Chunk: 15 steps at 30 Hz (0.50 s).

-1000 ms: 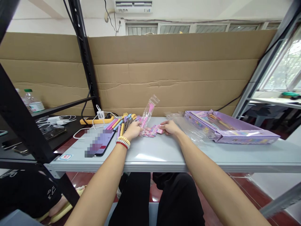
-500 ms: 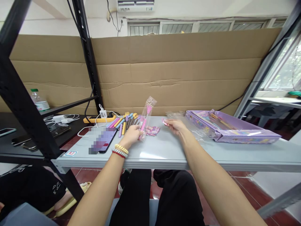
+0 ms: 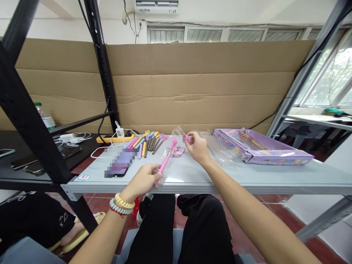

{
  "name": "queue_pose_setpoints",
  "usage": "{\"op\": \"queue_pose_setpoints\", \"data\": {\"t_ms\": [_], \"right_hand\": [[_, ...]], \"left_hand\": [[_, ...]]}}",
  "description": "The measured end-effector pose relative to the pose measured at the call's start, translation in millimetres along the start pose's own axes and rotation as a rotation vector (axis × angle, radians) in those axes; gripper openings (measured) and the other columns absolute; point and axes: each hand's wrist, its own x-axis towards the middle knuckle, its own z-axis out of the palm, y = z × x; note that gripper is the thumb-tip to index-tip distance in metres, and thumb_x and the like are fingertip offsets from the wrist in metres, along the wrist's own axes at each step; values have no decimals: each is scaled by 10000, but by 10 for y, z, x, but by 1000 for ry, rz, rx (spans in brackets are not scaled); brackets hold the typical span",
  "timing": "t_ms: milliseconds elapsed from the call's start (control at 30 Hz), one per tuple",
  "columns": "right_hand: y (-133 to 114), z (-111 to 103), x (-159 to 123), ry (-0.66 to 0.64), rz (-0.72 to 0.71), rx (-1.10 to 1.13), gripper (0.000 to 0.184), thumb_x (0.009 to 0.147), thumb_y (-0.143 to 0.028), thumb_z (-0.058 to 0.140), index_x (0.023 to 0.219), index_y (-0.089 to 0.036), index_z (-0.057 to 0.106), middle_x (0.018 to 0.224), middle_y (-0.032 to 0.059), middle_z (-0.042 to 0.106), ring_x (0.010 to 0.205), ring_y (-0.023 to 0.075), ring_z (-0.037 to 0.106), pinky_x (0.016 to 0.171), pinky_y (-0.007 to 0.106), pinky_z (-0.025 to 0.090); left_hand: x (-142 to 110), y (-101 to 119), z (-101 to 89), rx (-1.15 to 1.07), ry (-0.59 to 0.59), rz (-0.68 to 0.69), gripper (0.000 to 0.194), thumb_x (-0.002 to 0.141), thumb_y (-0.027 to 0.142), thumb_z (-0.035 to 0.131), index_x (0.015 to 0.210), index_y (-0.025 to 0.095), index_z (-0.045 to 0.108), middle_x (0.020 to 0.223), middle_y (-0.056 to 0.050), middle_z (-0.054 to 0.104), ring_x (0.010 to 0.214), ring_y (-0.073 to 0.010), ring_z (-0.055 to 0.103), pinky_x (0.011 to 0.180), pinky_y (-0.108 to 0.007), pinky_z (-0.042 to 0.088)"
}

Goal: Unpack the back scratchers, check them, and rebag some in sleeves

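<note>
My left hand, with coiled bands round the wrist, is closed on the lower end of a pink back scratcher in a clear plastic sleeve. The scratcher slants away from me over the table, its claw end pointing to the back. To its right, my right hand pinches a small pink card near the far end of the sleeve. Below that card lies a small pile of similar pink cards. Several coloured back scratchers lie side by side left of the pile.
Loose clear plastic bags lie right of my right hand, beside an open purple box. A phone, partly blurred out, and a yellow power strip with white cables are at left. Cardboard stands behind the table.
My left hand has drawn the sleeved back scratcher toward me, to the table's front edge. My right hand has lifted a pink card off the pile and brought it up near the sleeve's far end.
</note>
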Motion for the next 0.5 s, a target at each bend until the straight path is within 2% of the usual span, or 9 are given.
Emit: {"op": "queue_pose_setpoints", "data": {"t_ms": [133,200,267,333,400,433,500], "right_hand": [[-23,59,-58,-24,-70,-272,75,835,-229,478,789,-195,526,818,94,651,757,199,602,718,285,424],[-20,72,-75,-15,-46,-318,61,810,-215,491,763,-200,526,808,89,649,764,203,595,719,283,414],[-4,66,-76,58,-4,-321,42,778,-217,514,740,-205,527,836,88,646,796,210,590,730,289,419],[30,47,-55,150,5,-261,53,740,-217,542,695,-206,516,950,105,638,899,224,585,758,297,436],[80,20,-16,177,-4,-130,103,709,-217,568,643,-204,490,1037,112,626,982,226,576,782,296,454],[110,2,7,158,5,-48,129,701,-222,579,628,-204,475,1010,106,637,964,220,588,775,294,464],[171,-44,54,107,72,106,176,697,-253,606,629,-206,450,827,75,659,812,197,624,709,291,484]], "left_hand": [[-106,16,68,171,-7,87,346,761,309,520,1022,105,620,599,13,563,540,-121,485,556,-241,402],[-151,21,80,283,2,144,274,777,297,499,929,129,653,598,13,562,548,-120,475,554,-230,380],[-185,30,73,366,2,179,246,787,293,485,860,144,666,591,13,558,550,-122,469,551,-224,365],[-211,41,55,398,-11,191,244,792,295,481,852,151,669,605,10,569,559,-126,478,556,-221,366],[-229,49,30,401,-32,199,250,797,294,476,875,157,670,630,5,588,578,-132,500,576,-220,379],[-234,51,16,399,-42,200,255,800,293,473,891,159,670,643,3,596,589,-135,512,587,-221,386],[-235,50,-21,392,-58,194,266,804,292,468,917,160,669,656,1,603,604,-138,527,596,-222,394]]}}
